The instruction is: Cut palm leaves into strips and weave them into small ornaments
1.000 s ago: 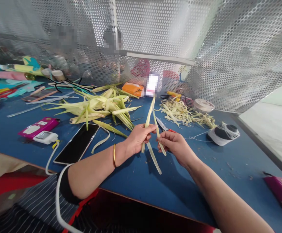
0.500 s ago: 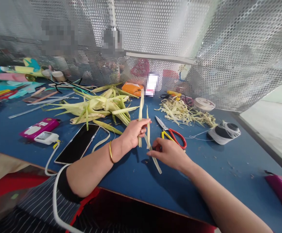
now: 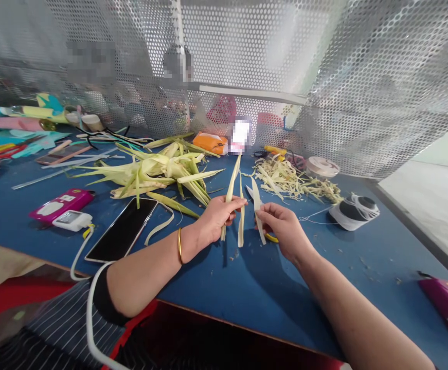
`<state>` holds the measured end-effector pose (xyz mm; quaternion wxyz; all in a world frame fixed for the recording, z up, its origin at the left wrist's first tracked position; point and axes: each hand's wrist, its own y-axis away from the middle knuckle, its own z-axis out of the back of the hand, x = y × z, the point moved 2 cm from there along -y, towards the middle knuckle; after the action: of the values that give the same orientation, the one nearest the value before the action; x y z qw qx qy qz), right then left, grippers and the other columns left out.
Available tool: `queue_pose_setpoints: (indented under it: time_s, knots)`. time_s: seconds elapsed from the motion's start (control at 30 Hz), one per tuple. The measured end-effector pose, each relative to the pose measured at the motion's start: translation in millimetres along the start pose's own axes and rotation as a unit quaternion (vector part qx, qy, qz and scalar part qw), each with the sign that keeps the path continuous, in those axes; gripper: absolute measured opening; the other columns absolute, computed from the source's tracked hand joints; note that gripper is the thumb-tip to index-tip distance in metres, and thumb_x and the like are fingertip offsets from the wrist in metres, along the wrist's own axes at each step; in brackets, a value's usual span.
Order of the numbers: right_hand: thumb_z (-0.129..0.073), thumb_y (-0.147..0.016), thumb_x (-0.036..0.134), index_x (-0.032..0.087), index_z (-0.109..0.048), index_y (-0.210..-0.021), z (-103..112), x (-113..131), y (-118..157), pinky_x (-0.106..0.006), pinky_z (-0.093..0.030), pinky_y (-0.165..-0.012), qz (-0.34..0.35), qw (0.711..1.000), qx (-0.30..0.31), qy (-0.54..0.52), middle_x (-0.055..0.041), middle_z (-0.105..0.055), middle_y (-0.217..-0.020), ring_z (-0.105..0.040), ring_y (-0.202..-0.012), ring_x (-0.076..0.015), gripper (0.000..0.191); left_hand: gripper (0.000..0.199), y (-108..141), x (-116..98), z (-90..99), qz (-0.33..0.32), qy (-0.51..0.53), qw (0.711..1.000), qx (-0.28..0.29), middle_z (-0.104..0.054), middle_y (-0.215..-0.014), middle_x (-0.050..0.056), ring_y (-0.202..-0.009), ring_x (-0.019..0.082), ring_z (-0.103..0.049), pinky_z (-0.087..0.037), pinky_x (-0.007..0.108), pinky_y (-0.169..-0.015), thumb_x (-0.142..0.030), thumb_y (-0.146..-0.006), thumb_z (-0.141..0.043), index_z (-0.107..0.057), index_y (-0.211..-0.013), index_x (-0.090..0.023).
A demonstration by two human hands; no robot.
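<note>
Two pale husk strips, one wide [image 3: 232,180] and one narrower [image 3: 241,226], are pinched in my left hand [image 3: 219,218]. Between the thumb and fingers of my right hand [image 3: 281,226] is a separate husk strip [image 3: 257,198], held upright. The scissors [image 3: 272,238] lie on the table behind and under my right hand, mostly hidden, with a blade tip and a bit of yellow handle showing. Beyond my left hand rests a heap of green-yellow corn husks [image 3: 158,167].
A pile of thin shreds [image 3: 281,177] and a thread spool [image 3: 355,210] lie at the right. A black-screened phone [image 3: 123,231] and a magenta power bank [image 3: 62,205] sit at the left. An orange packet [image 3: 210,143] stands near the perforated metal screen [image 3: 247,51].
My right hand has lifted the lower strip off the table and moved up and right with it, over the scissors. The strips in my left hand have tilted slightly right.
</note>
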<state>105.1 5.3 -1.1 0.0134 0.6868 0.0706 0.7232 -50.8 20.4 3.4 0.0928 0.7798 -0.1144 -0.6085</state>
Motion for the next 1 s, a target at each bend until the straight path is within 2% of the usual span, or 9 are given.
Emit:
queue_pose_setpoints:
  time_s: [0.2, 0.33, 0.43, 0.53, 0.7, 0.8, 1.0]
  knots:
    - [-0.083, -0.058, 0.049, 0.017, -0.060, -0.068, -13, -3, 9, -0.022, -0.047, -0.053, -0.057, 0.991, 0.060, -0.104, 0.0021, -0.061, -0.061, -0.057, -0.054, -0.0100, 0.040, 0.010, 6, 2, -5.8, 0.003, -0.044, 0.999, 0.007, -0.044, -0.047, -0.006, -0.040, 0.005, -0.035, -0.020, 0.019, -0.039, -0.016, -0.078, -0.063, -0.061, -0.069, -0.016]
    - [-0.084, -0.057, 0.050, 0.019, -0.059, -0.074, -14, -2, 11, -0.025, -0.048, -0.052, -0.085, 0.987, 0.068, -0.118, -0.0025, -0.069, -0.072, -0.063, -0.054, -0.0131, 0.043, 0.010, 8, 0, -6.5, -0.008, -0.052, 0.999, 0.015, -0.050, -0.049, -0.004, -0.039, 0.005, -0.037, -0.022, 0.020, -0.040, -0.016, -0.078, -0.063, -0.061, -0.068, -0.015]
    - [-0.084, -0.056, 0.050, 0.020, -0.058, -0.075, -14, -1, 11, -0.027, -0.050, -0.054, -0.093, 0.987, 0.068, -0.115, -0.0047, -0.072, -0.076, -0.066, -0.056, -0.0160, 0.044, 0.009, 8, 0, -6.5, -0.017, -0.058, 0.998, 0.007, -0.047, -0.048, -0.004, -0.039, 0.005, -0.036, -0.023, 0.020, -0.040, -0.015, -0.077, -0.063, -0.062, -0.068, -0.015]
    - [-0.084, -0.057, 0.048, 0.020, -0.058, -0.074, -14, -1, 11, -0.026, -0.048, -0.053, -0.094, 0.987, 0.065, -0.117, -0.0027, -0.070, -0.070, -0.066, -0.056, -0.0156, 0.042, 0.009, 7, 2, -6.5, -0.022, -0.060, 0.998, 0.011, -0.045, -0.049, -0.005, -0.041, 0.005, -0.036, -0.023, 0.020, -0.040, -0.016, -0.078, -0.063, -0.062, -0.069, -0.015]
    - [-0.081, -0.060, 0.048, 0.020, -0.058, -0.073, -13, -1, 10, -0.024, -0.044, -0.050, -0.065, 0.992, 0.040, -0.096, -0.0003, -0.066, -0.067, -0.065, -0.056, -0.0145, 0.038, 0.030, 6, 3, -5.8, -0.023, -0.040, 0.998, 0.048, -0.046, -0.052, -0.003, -0.041, 0.005, -0.033, -0.021, 0.021, -0.040, -0.039, -0.082, -0.065, -0.060, -0.065, -0.015]
    - [-0.080, -0.063, 0.049, 0.020, -0.057, -0.072, -13, -1, 10, -0.025, -0.046, -0.053, -0.051, 0.995, 0.039, -0.080, 0.0002, -0.066, -0.066, -0.065, -0.055, -0.0146, 0.039, 0.023, 7, 2, -5.5, -0.027, -0.053, 0.997, 0.055, -0.042, -0.048, -0.005, -0.041, 0.005, -0.031, -0.020, 0.021, -0.041, -0.033, -0.076, -0.071, -0.061, -0.065, -0.015]
    - [-0.077, -0.064, 0.046, 0.020, -0.055, -0.075, -15, 0, 12, -0.026, -0.048, -0.053, -0.060, 0.992, 0.061, -0.093, -0.0027, -0.071, -0.074, -0.065, -0.055, -0.0153, 0.036, 0.018, 8, 0, -5.1, -0.036, -0.049, 0.997, 0.038, -0.041, -0.046, -0.004, -0.041, 0.006, -0.032, -0.021, 0.021, -0.041, -0.027, -0.077, -0.066, -0.062, -0.064, -0.016]
